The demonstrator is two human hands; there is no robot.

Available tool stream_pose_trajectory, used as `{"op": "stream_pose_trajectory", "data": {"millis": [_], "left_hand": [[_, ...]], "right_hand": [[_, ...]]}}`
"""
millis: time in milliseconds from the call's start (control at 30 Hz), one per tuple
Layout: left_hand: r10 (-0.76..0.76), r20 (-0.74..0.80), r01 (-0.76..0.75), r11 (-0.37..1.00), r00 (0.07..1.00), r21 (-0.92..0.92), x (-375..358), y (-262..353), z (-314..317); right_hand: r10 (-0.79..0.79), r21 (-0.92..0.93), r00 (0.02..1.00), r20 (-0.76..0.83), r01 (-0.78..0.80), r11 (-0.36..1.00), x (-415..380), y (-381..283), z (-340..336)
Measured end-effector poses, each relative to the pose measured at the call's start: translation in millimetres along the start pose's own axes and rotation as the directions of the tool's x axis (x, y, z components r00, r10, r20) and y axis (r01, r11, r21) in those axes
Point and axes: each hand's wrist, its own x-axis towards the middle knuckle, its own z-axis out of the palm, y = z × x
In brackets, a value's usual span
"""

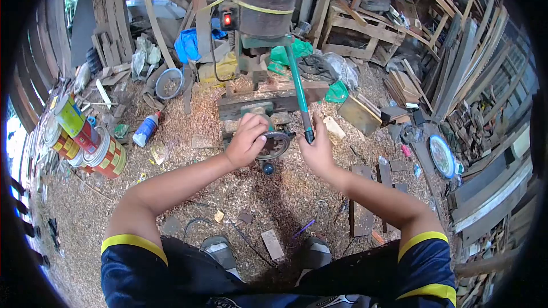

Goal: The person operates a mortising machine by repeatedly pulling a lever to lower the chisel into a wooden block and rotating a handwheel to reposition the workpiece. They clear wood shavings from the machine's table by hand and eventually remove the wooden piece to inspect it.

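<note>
A large machine (265, 17) with a lit red switch (227, 19) stands in front of me. From it a long green lever (299, 88) with a black end slopes down toward me. My right hand (317, 147) is closed round the lever's lower end. On the left side of a round metal handwheel (274, 145) rests my left hand (249, 138), its fingers curled over the wheel's upper rim and the part behind it. A dark wooden beam (268, 104) lies across the machine, just beyond the wheel.
Wood shavings cover the floor (194, 194). Paint buckets (108, 154) and a blue spray can (146, 129) stand at the left. A wooden crate (362, 34) sits at the back right, and stacked boards (405, 86) and a round basin (442, 155) are at the right.
</note>
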Motion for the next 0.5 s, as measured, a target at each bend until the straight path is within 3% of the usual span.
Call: {"op": "stream_pose_trajectory", "data": {"millis": [67,100,133,200,267,300,333,433,467,500], "left_hand": [[-0.046,0.000,0.046,0.998,0.999,0.038,-1,2,1],[-0.041,0.004,0.041,0.998,0.999,0.048,-1,3,1],[-0.048,0.000,0.048,0.997,0.999,0.055,0,4,2],[-0.054,-0.004,0.054,0.996,0.999,0.068,-1,7,2],[-0.111,0.052,0.107,0.991,0.992,0.074,-1,10,0],[-0.106,0.052,0.102,0.991,0.993,0.082,-1,10,0],[-0.105,0.053,0.100,0.991,0.993,0.093,-2,9,0],[-0.095,0.033,0.091,0.989,0.995,0.114,-2,10,3],[-0.096,0.020,0.093,0.989,0.995,0.116,-2,11,3],[-0.086,0.028,0.082,0.987,0.996,0.140,-2,11,1]], "right_hand": [[-0.061,0.107,0.995,0.078,0.052,0.993,7,-24,-27],[0.068,0.173,0.989,0.129,-0.090,0.981,11,-46,-44],[0.063,0.182,0.990,0.127,-0.086,0.980,17,-80,-70],[0.259,0.152,0.832,0.490,-0.374,0.915,36,-139,-119],[0.132,0.348,0.882,0.452,-0.311,0.884,61,-150,-136],[0.166,0.463,0.844,0.509,-0.431,0.774,68,-173,-152],[0.114,0.639,0.871,0.478,-0.434,0.635,62,-205,-165],[-0.157,0.749,0.889,0.429,-0.254,0.612,102,-203,-179],[-0.314,0.856,0.892,0.325,-0.137,0.499,113,-207,-176],[-0.274,0.870,0.926,0.261,-0.103,0.481,119,-210,-176]]}}
